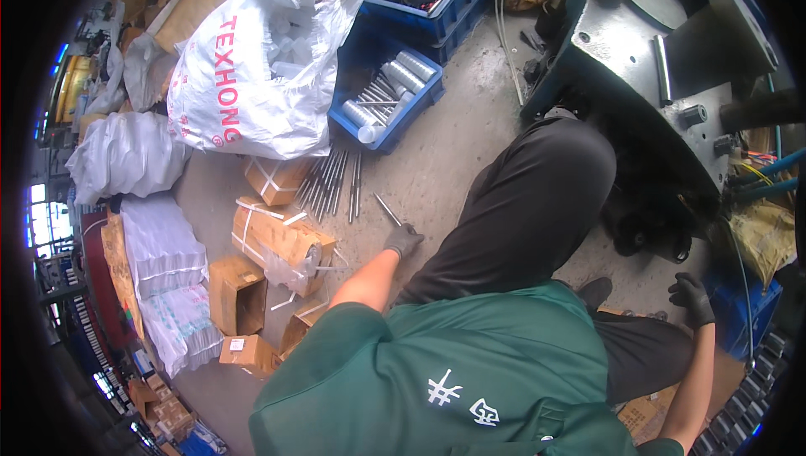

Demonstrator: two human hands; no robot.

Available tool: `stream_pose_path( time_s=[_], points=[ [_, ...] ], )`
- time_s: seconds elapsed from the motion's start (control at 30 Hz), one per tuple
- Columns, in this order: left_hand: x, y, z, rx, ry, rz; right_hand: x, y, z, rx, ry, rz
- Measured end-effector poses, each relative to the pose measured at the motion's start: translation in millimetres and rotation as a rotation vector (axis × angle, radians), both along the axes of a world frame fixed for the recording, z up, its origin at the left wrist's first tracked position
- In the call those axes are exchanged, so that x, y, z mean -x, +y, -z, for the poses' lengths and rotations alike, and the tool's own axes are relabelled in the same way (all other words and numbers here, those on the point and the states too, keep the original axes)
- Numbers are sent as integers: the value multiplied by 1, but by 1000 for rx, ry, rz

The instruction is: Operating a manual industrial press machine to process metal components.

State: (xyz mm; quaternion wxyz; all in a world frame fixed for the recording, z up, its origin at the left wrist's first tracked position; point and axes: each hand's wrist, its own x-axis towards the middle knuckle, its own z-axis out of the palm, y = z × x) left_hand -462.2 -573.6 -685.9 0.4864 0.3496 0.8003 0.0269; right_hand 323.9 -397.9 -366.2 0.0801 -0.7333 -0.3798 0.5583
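My left hand (405,240), in a dark grey glove, is closed on the lower end of a slim metal rod (387,210) that points away to the upper left. Just beyond it, a spread of similar metal rods (330,186) lies on the floor. My right hand (692,299), also gloved, hangs beside my right knee with its fingers loosely apart and nothing visible in it. Farther off, a blue crate (388,147) holds more rods and several pale cylindrical packs (403,78).
A big white woven sack (252,78) stands left of the crate. Cardboard boxes (238,295) and stacked white packages (168,267) fill the left side. Another blue crate (449,19) holds metal parts. A heavy machine (646,36) rises at the right, close to my leg.
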Motion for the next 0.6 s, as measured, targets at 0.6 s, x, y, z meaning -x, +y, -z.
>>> stream_pose_path(
  time_s=[0.6],
  points=[
    [-172,261,-461,-1566,-790,83,193,73,-180,-775,397,-263]
  ],
)
